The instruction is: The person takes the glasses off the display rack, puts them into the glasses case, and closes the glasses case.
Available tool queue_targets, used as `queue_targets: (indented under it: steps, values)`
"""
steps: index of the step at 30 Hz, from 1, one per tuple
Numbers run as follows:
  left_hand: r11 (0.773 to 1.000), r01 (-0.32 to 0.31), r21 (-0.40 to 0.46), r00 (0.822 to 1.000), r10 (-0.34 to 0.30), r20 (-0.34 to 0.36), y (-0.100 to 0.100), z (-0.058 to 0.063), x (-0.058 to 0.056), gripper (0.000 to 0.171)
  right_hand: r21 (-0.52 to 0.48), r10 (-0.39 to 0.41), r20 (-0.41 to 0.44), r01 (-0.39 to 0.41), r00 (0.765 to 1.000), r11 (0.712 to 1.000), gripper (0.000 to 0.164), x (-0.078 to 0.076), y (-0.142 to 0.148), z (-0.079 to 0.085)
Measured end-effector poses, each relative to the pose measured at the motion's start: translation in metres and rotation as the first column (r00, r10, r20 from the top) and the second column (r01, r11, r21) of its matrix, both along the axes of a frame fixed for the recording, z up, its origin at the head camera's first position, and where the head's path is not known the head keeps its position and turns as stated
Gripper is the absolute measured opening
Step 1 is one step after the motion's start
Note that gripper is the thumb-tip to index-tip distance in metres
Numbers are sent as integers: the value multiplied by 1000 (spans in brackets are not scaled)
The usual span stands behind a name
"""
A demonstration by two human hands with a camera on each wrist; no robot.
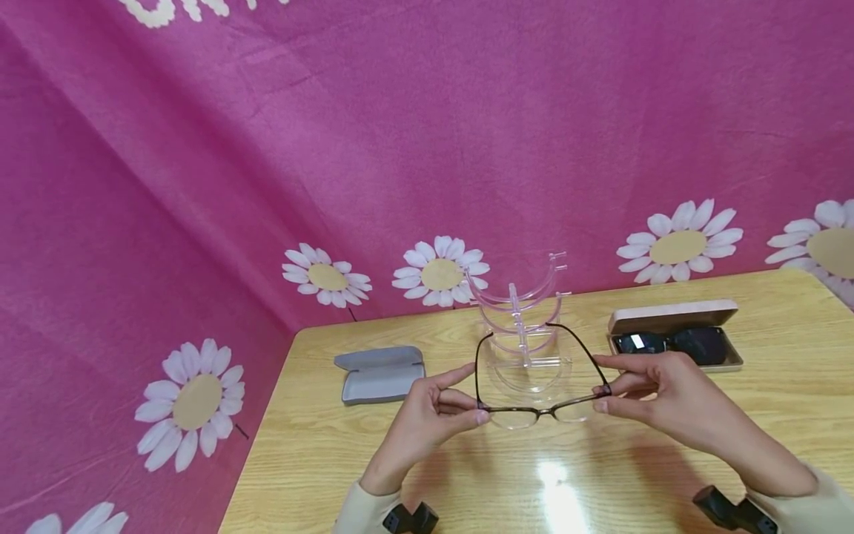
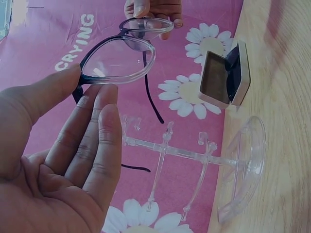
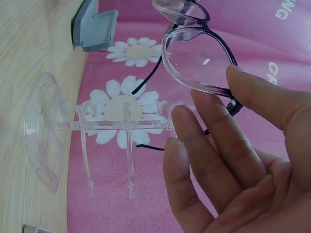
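Note:
Between my two hands a pair of eyeglasses (image 1: 545, 411) is held up, its dark temples unfolded and pointing away from me. My left hand (image 1: 430, 415) pinches the left end of the frame near the hinge, and my right hand (image 1: 657, 386) pinches the right end. The rims are dark above and clear below, as the lens (image 2: 121, 60) in the left wrist view shows. Just beyond the glasses stands a clear plastic eyewear stand (image 1: 523, 326) with several curved arms, which bear nothing. In the right wrist view the stand (image 3: 104, 125) is apart from the glasses.
An open grey glasses case (image 1: 383, 378) lies at the left of the wooden table (image 1: 320, 460). On the right an open case (image 1: 674, 319) holds dark sunglasses (image 1: 697, 345). A pink cloth (image 1: 414, 133) with daisies hangs behind the table.

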State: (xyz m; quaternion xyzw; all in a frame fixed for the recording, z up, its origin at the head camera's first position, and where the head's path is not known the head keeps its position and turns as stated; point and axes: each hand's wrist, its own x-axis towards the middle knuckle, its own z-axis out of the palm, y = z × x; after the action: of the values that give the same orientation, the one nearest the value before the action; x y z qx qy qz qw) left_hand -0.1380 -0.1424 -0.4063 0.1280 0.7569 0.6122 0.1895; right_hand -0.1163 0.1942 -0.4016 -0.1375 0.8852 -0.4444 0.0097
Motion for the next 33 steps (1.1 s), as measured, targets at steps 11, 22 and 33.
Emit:
queue_targets:
  steps: [11, 22, 33]
  values:
    - [1000, -28, -3, 999, 28, -14, 1, 1, 2, 67, -33, -6, -54, 4, 999, 999, 43, 3, -3, -3]
    - [999, -32, 5, 999, 32, -35, 1, -1, -1, 66, -47, -27, -109, 22, 994, 999, 25, 2, -6, -3]
    - [997, -77, -2, 994, 77, -75, 2, -1, -1, 52, -71, -25, -69, 20, 997, 997, 18, 1, -6, -3]
